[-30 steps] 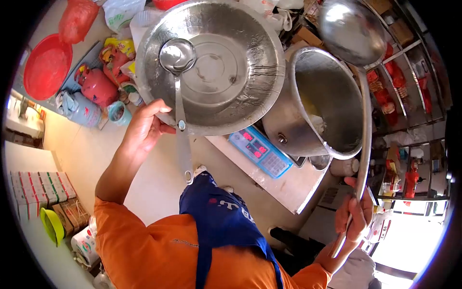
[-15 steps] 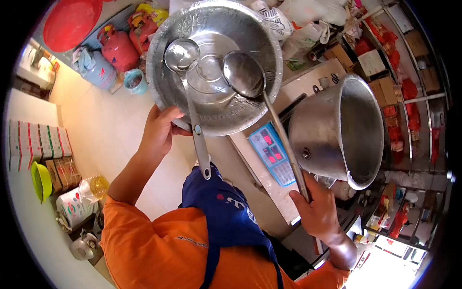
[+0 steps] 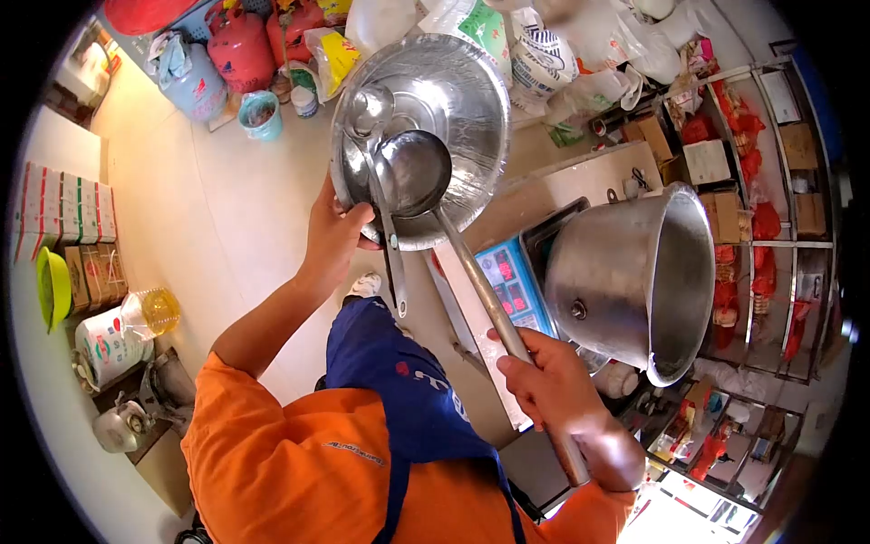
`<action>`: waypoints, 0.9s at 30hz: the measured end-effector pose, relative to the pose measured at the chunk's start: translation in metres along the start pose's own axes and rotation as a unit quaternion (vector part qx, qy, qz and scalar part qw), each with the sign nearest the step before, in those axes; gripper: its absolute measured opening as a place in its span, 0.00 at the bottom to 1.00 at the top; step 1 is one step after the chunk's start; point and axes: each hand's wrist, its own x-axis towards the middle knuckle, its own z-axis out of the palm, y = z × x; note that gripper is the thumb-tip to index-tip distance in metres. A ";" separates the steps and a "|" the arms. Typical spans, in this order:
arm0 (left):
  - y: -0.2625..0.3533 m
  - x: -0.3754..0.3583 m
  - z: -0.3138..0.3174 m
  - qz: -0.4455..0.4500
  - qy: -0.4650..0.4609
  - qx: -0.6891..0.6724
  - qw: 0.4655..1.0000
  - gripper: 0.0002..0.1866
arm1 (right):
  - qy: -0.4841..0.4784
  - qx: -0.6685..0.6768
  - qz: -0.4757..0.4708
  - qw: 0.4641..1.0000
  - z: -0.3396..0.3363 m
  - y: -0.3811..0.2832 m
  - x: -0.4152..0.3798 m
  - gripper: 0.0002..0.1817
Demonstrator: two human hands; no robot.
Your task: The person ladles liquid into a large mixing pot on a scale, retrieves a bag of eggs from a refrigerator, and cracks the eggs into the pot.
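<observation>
My left hand (image 3: 328, 234) is closed on the near left rim of a wide metal basin (image 3: 482, 109), which tilts in front of me. Inside it lies a smaller ladle (image 3: 370, 111), its slotted-end handle sticking out over the rim beside my left thumb. Wrapped round a long, thick metal handle, my right hand (image 3: 555, 385) holds a large ladle (image 3: 419, 168). The bowl of this ladle is over the basin and overlaps the smaller ladle's handle in this view. To the right of the basin is a deep metal pot (image 3: 605, 276).
A blue digital scale (image 3: 509, 276) with red figures sits on the counter (image 3: 584, 177), left of the pot. Gas cylinders (image 3: 237, 54) and a small teal bucket (image 3: 260, 116) stand on the floor ahead. Shelves (image 3: 770, 243) with boxes and red packets line the right side.
The basin has tilted to one side and sits lower in view. My right hand has moved left with the large ladle, whose bowl now lies closer to the smaller ladle.
</observation>
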 end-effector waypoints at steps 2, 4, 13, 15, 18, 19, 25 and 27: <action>-0.004 -0.001 -0.005 -0.004 0.007 -0.011 1.000 0.29 | -0.036 0.130 0.052 0.990 -0.003 -0.007 0.001 0.22; -0.009 -0.002 -0.010 -0.001 0.012 -0.033 0.999 0.26 | -0.051 0.200 0.054 0.977 -0.003 0.004 0.006 0.24; 0.002 -0.016 -0.020 -0.020 -0.003 -0.101 0.995 0.17 | -0.014 0.193 -0.013 0.981 0.007 0.006 -0.017 0.23; 0.012 -0.020 -0.018 -0.013 -0.017 -0.089 0.996 0.17 | 0.007 0.170 -0.015 0.985 0.006 0.003 -0.029 0.22; 0.035 -0.025 -0.003 -0.019 -0.028 -0.089 0.995 0.14 | 0.032 0.184 -0.034 0.982 0.001 0.003 -0.047 0.22; 0.040 -0.023 -0.001 -0.029 -0.032 -0.082 0.996 0.13 | 0.038 0.200 -0.047 0.978 -0.001 0.000 -0.054 0.22; 0.088 0.000 0.026 -0.080 -0.126 -0.092 0.984 0.05 | -0.005 0.421 -0.156 0.893 -0.021 0.005 -0.087 0.23; 0.112 0.006 0.045 -0.090 -0.168 -0.093 0.977 0.03 | -0.052 0.490 -0.193 0.848 -0.024 0.014 -0.094 0.22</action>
